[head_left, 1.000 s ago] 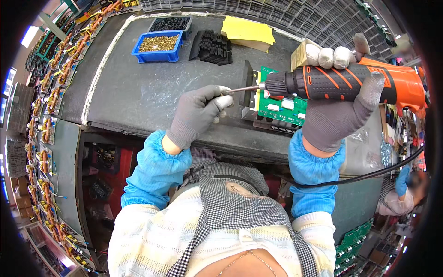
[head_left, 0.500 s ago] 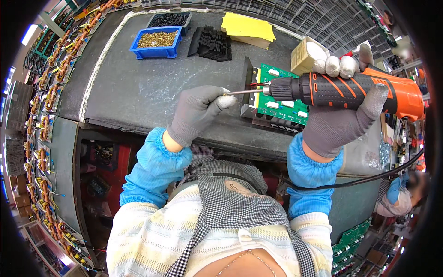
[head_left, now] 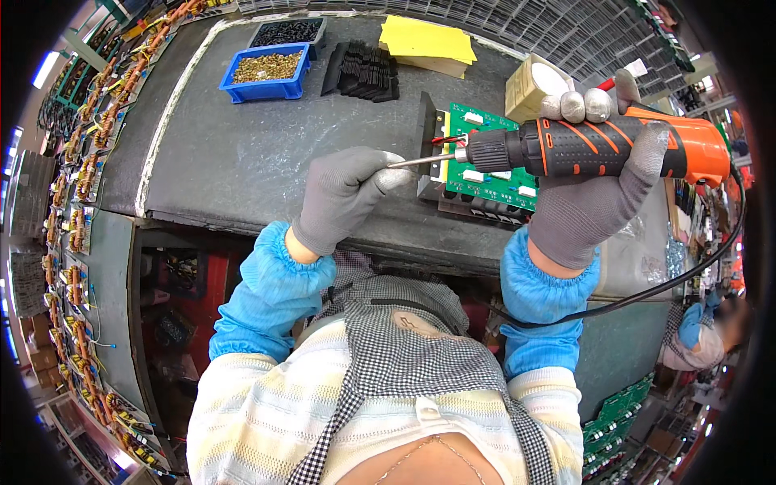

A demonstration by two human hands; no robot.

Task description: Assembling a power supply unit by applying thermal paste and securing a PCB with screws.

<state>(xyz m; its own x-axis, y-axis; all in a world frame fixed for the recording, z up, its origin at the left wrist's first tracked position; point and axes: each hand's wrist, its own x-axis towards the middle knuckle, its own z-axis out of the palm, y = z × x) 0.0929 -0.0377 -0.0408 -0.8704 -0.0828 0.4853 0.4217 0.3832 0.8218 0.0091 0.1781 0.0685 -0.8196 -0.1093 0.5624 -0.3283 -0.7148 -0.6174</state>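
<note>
My right hand (head_left: 578, 220), in a grey glove with pale fingertips, grips an orange and black electric screwdriver (head_left: 598, 148) held sideways, its bit pointing left. At the tip of the thin metal bit (head_left: 432, 159), my left hand (head_left: 335, 198), gloved alike, pinches with thumb and forefinger. Anything small between those fingertips is too hidden to make out. Behind and below the screwdriver lies a green circuit board (head_left: 491, 191) with white components, fixed beside an upright black metal plate (head_left: 426, 129). Red wires show near the bit; the screwdriver covers part of the board.
On the dark bench (head_left: 218, 162) stand a blue tray (head_left: 267, 90) of small brass-coloured parts and a grey tray (head_left: 325, 36) of black parts. Stacked black pieces (head_left: 365, 73), yellow sheets (head_left: 428, 39) and a tan container (head_left: 517, 95) lie further right. A black cable (head_left: 638, 305) trails from the screwdriver.
The screwdriver has shifted slightly up and left, its back end raised, so the bit now slopes down more toward my left fingertips. My left hand keeps its pinch, almost unmoved.
</note>
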